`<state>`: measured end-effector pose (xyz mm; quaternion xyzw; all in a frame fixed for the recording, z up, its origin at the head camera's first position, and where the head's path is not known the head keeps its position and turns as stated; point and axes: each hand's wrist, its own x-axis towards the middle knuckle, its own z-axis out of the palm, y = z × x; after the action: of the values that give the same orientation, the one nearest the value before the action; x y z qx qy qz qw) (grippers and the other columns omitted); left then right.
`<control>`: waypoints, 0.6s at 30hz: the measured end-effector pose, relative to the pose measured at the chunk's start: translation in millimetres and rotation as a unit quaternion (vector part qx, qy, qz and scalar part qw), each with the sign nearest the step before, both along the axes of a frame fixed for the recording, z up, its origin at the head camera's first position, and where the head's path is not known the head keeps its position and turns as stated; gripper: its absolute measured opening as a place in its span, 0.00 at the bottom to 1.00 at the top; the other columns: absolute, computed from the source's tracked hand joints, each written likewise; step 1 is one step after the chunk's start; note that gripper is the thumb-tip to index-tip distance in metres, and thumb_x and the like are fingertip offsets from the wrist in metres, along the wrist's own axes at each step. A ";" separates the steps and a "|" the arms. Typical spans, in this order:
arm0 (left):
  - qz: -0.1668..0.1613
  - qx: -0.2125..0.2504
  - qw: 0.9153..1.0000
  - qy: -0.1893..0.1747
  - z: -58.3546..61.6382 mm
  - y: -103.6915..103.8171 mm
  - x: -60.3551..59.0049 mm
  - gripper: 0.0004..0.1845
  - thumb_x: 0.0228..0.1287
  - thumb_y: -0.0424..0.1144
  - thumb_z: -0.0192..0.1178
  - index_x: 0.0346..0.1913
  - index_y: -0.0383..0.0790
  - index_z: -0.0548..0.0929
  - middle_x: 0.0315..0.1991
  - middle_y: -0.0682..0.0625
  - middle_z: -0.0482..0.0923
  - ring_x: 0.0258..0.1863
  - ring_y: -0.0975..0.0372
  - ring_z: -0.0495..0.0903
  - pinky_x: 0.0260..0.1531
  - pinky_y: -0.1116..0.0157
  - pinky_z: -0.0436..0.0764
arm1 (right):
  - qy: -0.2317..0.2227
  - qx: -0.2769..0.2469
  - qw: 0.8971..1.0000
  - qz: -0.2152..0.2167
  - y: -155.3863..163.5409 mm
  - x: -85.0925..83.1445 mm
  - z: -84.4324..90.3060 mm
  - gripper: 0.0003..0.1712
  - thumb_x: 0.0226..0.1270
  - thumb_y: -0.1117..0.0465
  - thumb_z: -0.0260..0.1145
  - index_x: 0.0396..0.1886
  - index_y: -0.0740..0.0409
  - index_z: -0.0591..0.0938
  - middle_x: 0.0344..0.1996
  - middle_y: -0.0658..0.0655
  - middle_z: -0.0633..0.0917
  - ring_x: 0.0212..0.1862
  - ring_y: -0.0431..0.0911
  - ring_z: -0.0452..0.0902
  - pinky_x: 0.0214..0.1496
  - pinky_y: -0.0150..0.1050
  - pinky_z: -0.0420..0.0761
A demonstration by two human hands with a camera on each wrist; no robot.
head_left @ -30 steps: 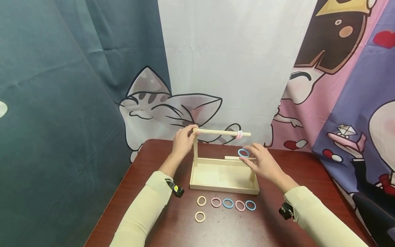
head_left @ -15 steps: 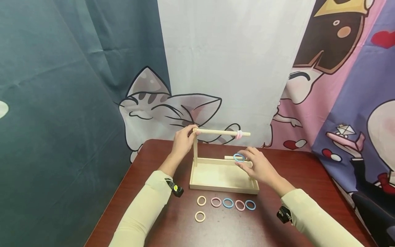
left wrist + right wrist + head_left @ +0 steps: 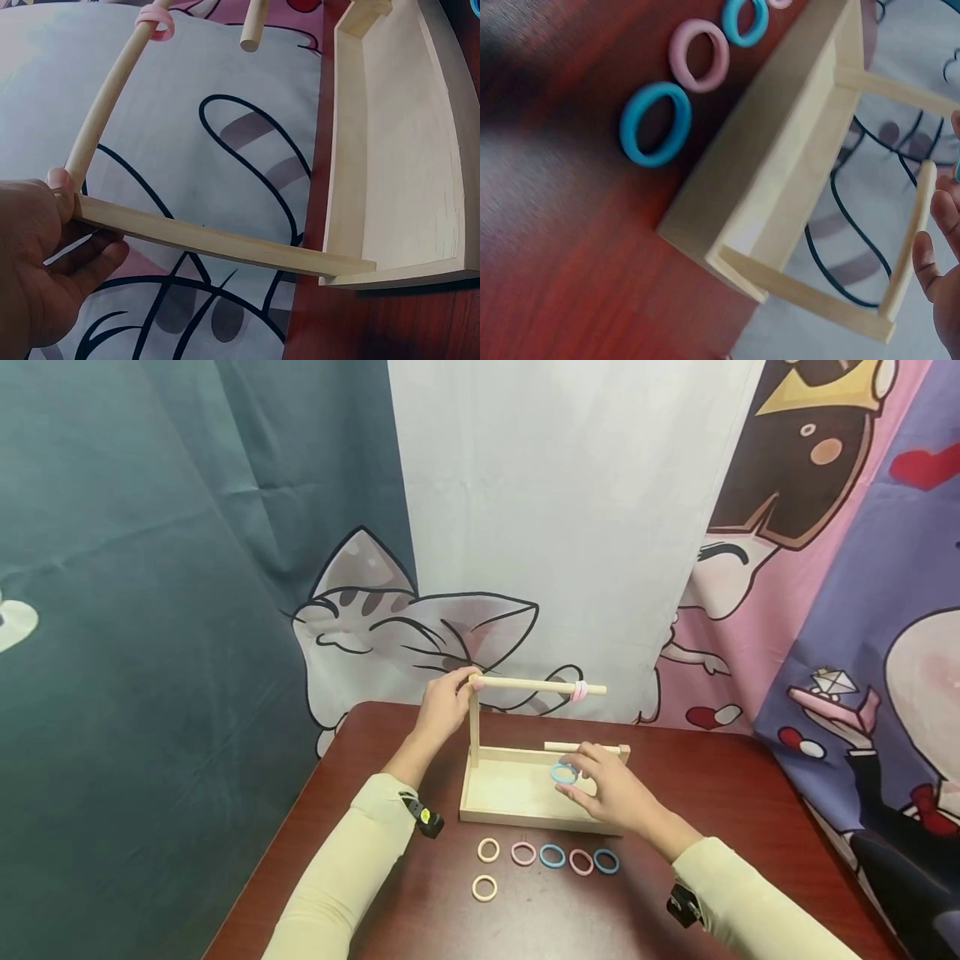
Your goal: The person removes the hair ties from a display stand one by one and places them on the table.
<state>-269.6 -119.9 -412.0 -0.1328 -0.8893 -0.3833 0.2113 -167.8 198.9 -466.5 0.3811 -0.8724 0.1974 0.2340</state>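
Head view: the right hand [image 3: 611, 793] pinches a small blue ring [image 3: 563, 773] at its fingertips above the pale wooden tray stand [image 3: 510, 802], hiding the stand's right post. The left hand [image 3: 444, 706] grips the stand's upper-left corner.

Left wrist view: curled fingers [image 3: 90, 266] hold that corner.

Right wrist view: the ring is cut off.

In the right wrist view, the right hand [image 3: 941, 247] is cut off by the right edge, and the blue ring [image 3: 563, 772] it pinches is barely seen there. The wooden tray [image 3: 510, 793] is partly hidden behind that hand in the head view. The left hand [image 3: 41, 270] is cropped by the left wrist view's edge.
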 end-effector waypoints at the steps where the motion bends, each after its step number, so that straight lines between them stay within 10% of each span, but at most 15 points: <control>1: -0.001 0.000 1.000 0.000 -0.2 -0.2 -0.5 0.16 0.78 0.51 0.66 0.58 0.48 0.90 0.43 0.47 0.90 0.40 0.53 0.84 0.47 0.50 0.84 | 0.005 0.005 1.000 0.009 -1.9 1.2 -3.4 0.22 0.65 0.56 0.84 0.54 0.59 0.88 0.40 0.51 0.83 0.39 0.44 0.78 0.43 0.41 0.81; 18: -0.002 0.003 1.000 -0.003 -0.5 -1.4 -3.8 0.15 0.77 0.51 0.67 0.58 0.50 0.91 0.37 0.47 0.86 0.34 0.54 0.79 0.39 0.57 0.78 | -0.032 0.061 0.995 0.068 -28.2 34.0 -52.3 0.19 0.63 0.55 0.85 0.50 0.53 0.89 0.38 0.47 0.80 0.41 0.36 0.70 0.41 0.34 0.74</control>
<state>-273.4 -121.2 -412.5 -0.1326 -0.8884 -0.3867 0.2088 -133.8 170.6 -518.9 0.4466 -0.8620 0.1708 0.1684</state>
